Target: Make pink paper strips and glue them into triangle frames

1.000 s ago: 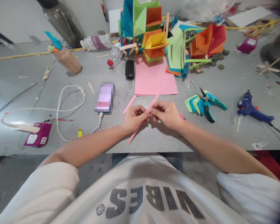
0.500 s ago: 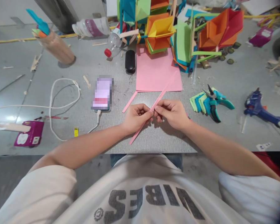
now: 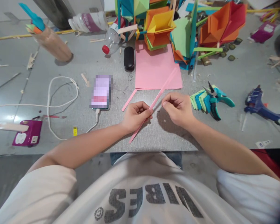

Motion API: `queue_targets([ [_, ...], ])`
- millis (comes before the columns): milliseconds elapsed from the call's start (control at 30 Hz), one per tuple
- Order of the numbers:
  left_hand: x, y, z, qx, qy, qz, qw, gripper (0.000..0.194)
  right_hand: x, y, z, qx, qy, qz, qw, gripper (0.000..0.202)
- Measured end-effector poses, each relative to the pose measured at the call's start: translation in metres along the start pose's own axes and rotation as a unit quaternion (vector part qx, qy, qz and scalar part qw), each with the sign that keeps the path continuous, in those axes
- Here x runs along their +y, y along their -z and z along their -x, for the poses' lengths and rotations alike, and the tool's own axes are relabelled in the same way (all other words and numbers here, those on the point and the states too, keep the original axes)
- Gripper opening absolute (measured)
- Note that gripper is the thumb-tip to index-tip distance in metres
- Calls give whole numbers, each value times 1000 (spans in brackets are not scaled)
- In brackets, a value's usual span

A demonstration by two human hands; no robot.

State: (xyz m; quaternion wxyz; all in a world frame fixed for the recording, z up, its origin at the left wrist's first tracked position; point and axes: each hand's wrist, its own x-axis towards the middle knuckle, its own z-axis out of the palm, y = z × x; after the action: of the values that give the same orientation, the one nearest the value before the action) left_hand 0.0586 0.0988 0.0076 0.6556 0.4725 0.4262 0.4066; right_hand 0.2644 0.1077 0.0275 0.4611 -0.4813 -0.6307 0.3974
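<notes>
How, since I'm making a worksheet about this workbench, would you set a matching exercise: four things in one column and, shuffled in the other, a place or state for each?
Things
1. Phone
2. Left hand
3. Pliers
4. Right hand

Places and states
A. lying partly over folded green and blue paper
B. curled, apart from the pink strip
C. connected to a white cable
D. holding the pink strip

Right pairs: 1-C, 2-D, 3-A, 4-B
</notes>
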Motion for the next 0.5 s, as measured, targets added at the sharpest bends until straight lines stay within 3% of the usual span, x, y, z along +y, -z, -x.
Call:
queue_targets([
  [133,0,0,0,-1,-2,-1,1000,36,-2,1,0,-25,46,37,998,28],
  [367,-1,1,-1,-7,-14,9,1000,40,0,4,0,-62,52,73,994,55],
  [500,-2,1,-1,7,-25,13,1000,40,0,6,1,-82,75,34,993,50],
])
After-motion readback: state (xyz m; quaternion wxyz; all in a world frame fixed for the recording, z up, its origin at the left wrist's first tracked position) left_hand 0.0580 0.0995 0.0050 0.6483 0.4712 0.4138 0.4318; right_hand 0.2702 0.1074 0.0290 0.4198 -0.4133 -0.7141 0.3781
